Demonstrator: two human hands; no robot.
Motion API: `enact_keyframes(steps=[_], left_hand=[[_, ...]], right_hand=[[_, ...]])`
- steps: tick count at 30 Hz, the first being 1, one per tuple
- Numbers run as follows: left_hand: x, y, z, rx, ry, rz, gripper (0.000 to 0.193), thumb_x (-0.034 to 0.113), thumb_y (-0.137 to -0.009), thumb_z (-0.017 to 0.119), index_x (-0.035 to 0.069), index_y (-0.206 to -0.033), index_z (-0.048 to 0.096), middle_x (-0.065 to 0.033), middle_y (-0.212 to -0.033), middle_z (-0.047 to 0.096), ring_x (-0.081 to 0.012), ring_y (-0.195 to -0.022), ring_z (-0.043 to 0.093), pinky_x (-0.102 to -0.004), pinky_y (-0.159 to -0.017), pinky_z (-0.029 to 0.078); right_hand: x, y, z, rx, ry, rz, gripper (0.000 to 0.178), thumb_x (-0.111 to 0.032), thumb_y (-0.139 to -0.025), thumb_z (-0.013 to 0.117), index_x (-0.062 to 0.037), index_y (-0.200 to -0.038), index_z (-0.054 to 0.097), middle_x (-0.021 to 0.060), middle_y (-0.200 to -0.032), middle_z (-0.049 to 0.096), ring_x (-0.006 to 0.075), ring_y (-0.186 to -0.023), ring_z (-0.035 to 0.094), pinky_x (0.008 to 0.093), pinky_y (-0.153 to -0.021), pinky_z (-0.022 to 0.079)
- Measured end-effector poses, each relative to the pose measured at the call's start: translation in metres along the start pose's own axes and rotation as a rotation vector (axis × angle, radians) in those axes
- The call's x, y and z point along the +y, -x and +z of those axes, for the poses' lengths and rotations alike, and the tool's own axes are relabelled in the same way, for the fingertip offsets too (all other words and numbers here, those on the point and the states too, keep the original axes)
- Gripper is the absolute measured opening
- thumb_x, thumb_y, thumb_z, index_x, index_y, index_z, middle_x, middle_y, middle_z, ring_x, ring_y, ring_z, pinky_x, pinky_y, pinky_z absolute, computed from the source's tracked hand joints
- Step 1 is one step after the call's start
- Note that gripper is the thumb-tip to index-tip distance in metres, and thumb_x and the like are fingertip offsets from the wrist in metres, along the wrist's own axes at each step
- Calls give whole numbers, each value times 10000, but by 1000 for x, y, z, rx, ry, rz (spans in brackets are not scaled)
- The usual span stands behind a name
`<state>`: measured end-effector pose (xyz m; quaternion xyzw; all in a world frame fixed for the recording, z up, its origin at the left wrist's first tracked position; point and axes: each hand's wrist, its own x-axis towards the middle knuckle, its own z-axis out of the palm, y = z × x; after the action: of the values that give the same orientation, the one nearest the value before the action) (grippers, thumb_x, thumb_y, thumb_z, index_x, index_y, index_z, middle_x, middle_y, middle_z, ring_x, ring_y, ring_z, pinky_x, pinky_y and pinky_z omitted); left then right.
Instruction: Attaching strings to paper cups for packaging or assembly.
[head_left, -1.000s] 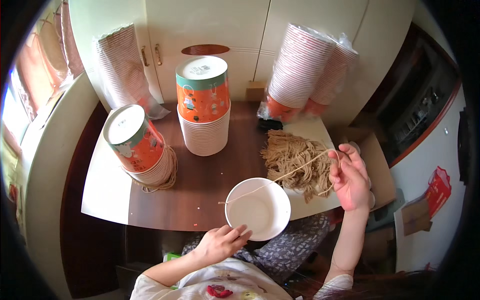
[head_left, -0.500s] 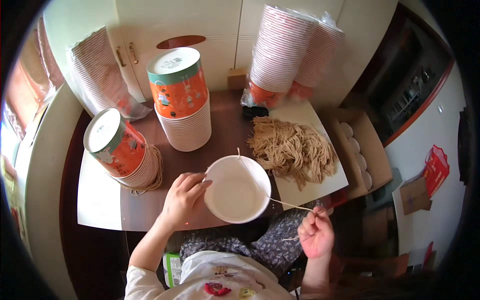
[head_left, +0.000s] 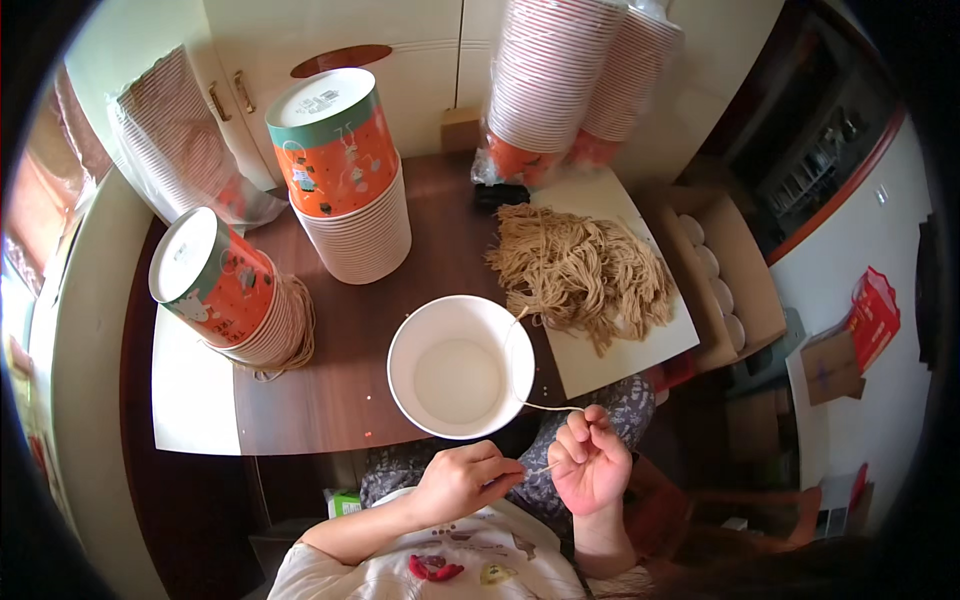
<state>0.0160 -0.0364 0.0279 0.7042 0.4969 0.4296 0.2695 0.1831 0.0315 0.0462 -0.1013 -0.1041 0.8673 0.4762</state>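
A white paper bucket (head_left: 410, 378) stands at the table's front edge, its open mouth facing me. From its right rim a thin beige cord (head_left: 549, 407) runs inside along the wall and out to my right hand (head_left: 592, 465). The fingers of that hand are bent and pinch the cord. My left hand (head_left: 468, 482) is in front of the bucket, over my lap, its fingertips closed on the cord's short tail beside the right palm. Neither hand touches the bucket.
A heap of beige cords (head_left: 590, 275) lies on a white board (head_left: 640, 350) at the right. Orange-and-green bucket stacks (head_left: 345, 165) stand upside down at the left, one with cords round it. Bagged stacks (head_left: 550, 75) are at the back. A cardboard box (head_left: 755, 290) stands right of the table.
My left hand has left the bucket's left rim and moved right and nearer to me, to the cord's tail. My right hand has come left, closer to the bucket, and the cord hangs slacker.
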Motion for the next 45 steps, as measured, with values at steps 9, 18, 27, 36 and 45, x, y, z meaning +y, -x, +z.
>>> enact_keyframes(steps=[9,18,27,36,45], left_hand=[[3,6,-24,-3,-263,40,122,129,-679,685,90,-757,599,-24,-761,527,-174,-641,560,-279,-527,474],[12,7,-38,-248,-563,223,173,107,-626,595,61,-792,595,-5,-735,554,-153,-682,557,-258,-578,478],[16,14,-53,-227,-701,262,182,118,-634,595,58,-805,590,8,-726,549,-126,-673,549,-240,-547,466],[7,14,-57,-142,-749,250,140,136,-681,578,69,-801,557,16,-710,492,-116,-668,501,-220,-503,406],[-32,20,-71,444,-175,-443,194,165,-760,680,26,-811,553,-77,-686,580,-180,-576,560,-290,-527,457]], right_hand=[[3,8,-21,172,594,14,195,-46,-804,497,-20,-994,528,89,-895,566,204,-812,546,299,-768,439],[13,21,-1,-320,1643,-272,289,12,-740,595,-5,-1025,546,142,-1035,559,256,-965,547,321,-828,440],[39,14,-9,-333,1563,58,307,-16,-770,629,6,-1042,490,100,-836,565,182,-644,566,269,-553,455],[41,0,4,-370,1782,-211,123,-24,-730,658,-59,-841,620,62,-667,557,194,-540,561,286,-469,433],[44,-12,8,-307,1719,-287,142,-26,-669,704,-79,-789,650,28,-619,569,137,-494,534,251,-444,416]])
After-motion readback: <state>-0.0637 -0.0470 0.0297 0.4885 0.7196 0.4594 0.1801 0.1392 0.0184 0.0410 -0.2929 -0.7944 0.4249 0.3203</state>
